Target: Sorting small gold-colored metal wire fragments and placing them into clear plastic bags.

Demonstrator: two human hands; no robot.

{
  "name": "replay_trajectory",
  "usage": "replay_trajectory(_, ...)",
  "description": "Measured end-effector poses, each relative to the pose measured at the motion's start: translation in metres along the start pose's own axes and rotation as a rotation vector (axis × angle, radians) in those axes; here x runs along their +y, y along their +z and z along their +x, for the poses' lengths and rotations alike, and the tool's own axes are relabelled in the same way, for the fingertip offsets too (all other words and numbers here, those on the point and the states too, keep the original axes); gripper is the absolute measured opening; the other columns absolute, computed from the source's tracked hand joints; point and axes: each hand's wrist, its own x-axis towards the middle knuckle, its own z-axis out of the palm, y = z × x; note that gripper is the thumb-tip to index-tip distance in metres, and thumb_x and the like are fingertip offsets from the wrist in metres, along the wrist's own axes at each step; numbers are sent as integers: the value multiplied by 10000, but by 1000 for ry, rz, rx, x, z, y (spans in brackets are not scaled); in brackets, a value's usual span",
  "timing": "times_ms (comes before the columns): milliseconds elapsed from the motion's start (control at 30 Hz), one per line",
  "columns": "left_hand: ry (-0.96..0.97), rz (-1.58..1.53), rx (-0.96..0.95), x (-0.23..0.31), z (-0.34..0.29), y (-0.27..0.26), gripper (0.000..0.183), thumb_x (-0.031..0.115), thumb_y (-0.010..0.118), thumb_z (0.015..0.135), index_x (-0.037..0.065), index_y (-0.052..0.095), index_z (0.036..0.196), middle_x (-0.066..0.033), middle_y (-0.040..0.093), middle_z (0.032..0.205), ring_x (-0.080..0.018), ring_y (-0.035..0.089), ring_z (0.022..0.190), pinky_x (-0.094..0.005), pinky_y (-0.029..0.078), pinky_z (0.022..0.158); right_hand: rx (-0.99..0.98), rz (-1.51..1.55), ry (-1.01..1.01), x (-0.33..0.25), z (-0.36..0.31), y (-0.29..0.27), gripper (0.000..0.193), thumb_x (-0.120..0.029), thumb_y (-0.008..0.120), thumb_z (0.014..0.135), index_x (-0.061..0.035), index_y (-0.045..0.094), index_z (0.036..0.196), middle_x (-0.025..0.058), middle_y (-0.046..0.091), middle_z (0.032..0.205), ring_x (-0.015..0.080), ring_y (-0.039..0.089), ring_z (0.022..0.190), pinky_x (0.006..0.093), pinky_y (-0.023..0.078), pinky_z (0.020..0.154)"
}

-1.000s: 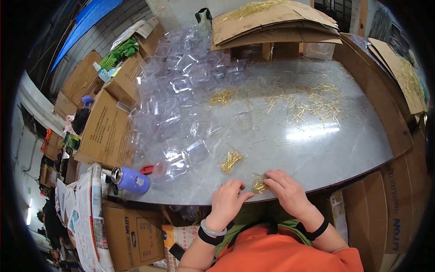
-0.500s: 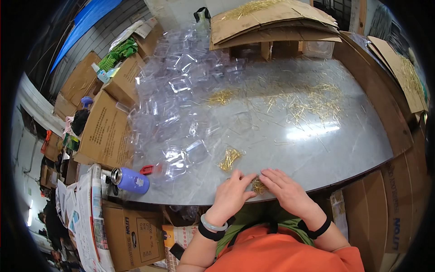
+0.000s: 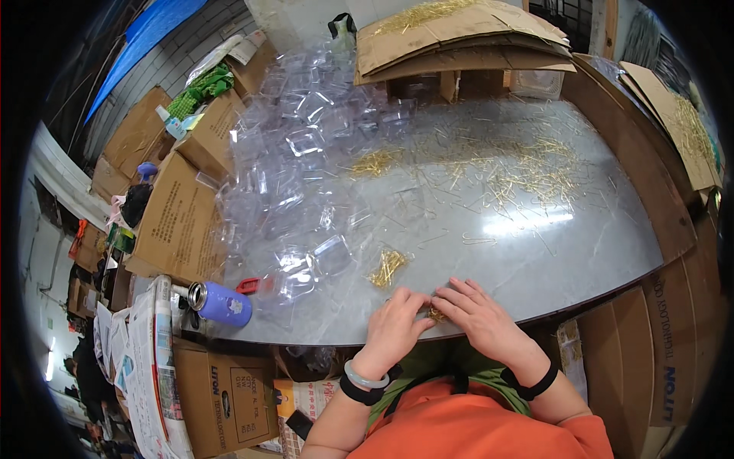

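Note:
At the table's near edge, a small bunch of gold wire hooks is caught between my two hands and mostly covered by them. My left hand curls its fingers and thumb against the bunch from the left. From the right, my right hand presses on it, its fingers long and close together. Just beyond my left hand lies a neat pile of the same gold hooks. Another pile sits farther off, and many loose hooks are scattered at the right.
Clear plastic boxes cover the left of the grey table. A purple bottle and a red object stand near the front left corner. Cardboard sheets lie across the back; a cardboard wall borders the right side.
Both hands have shifted slightly around the bunch, and less of the gold hooks shows between them. My right fingers have lifted and turned a little. The piles and boxes stay put.

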Motion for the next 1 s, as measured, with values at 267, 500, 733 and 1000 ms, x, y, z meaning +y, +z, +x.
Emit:
replay_trajectory(267, -459, -651, 244, -31, -22, -9, 274, 217, 669, 996, -32, 648, 1112, -137, 689, 852, -223, 714, 716, -326, 571, 591, 196, 98, 144, 0, -8, 17, 483, -9, 585, 913, -13, 526, 1393, 154, 607, 1333, 361, 556, 1288, 482, 424, 1144)
replay_trajectory(500, -737, -884, 173, -49, -2, -39, 339, 259, 640, 1028, -77, 628, 1066, -139, 660, 814, -198, 688, 629, -281, 563, 518, 214, -14, 74, 0, -6, 16, 453, 21, 597, 875, -16, 585, 1326, 142, 627, 1324, 334, 581, 1267, 475, 439, 1129)
replay_trajectory(733, -603, -966, 221, -54, -4, -27, 213, 170, 609, 1027, -39, 613, 986, -129, 658, 939, -191, 695, 728, -315, 612, 642, 227, -25, 70, 0, -6, 15, 498, 65, 572, 840, -22, 589, 1331, 137, 632, 1326, 328, 580, 1276, 476, 439, 1129)
replay_trajectory(1000, -618, -1276, -106, -37, -98, -27, 89, 37, 563, 1019, -34, 616, 1012, -97, 652, 1115, -190, 698, 966, -338, 611, 897, 216, 64, 118, 1, -8, 18, 526, 65, 570, 846, -14, 555, 1366, 134, 627, 1332, 338, 571, 1293, 482, 426, 1147)
